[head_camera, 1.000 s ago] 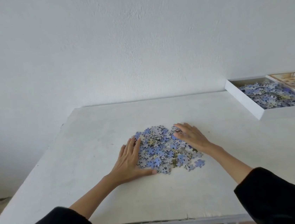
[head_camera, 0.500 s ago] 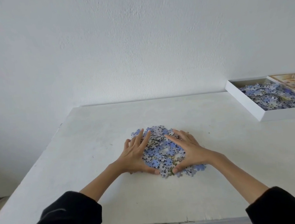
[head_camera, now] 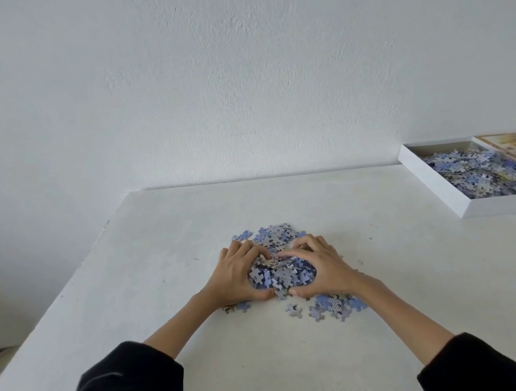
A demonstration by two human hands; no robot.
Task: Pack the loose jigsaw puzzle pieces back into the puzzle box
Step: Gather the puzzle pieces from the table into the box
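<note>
Nearest me, a few stray pieces (head_camera: 333, 305) lie on the table (head_camera: 162, 270). Just beyond, I see the left hand (head_camera: 237, 275) and right hand (head_camera: 323, 268) curled round a heap of puzzle pieces (head_camera: 280, 274), gripping it between them with the thumbs nearly meeting. Far right, the box (head_camera: 432, 183) sits open, partly filled.
</note>
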